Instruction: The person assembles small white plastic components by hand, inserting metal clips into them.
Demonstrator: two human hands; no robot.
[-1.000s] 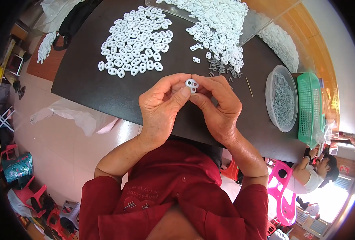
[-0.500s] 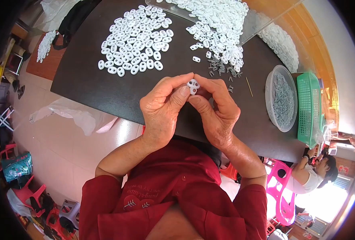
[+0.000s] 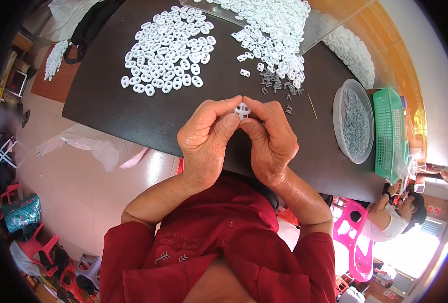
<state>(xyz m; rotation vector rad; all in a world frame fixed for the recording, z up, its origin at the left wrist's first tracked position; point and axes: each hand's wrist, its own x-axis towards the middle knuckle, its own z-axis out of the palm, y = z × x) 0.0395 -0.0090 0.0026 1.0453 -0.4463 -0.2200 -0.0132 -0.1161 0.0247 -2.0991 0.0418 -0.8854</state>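
Dark red shirt, loose sleeves ending around the elbows, small round button in front, open neck between wide collar flaps, red heart with pale twig-like lines, faint lettering beside it, bare forearms, bare left hand, bare right hand

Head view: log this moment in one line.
left hand: pinches white pieces | right hand: pinches same pieces | oval pieces: spread on dark table
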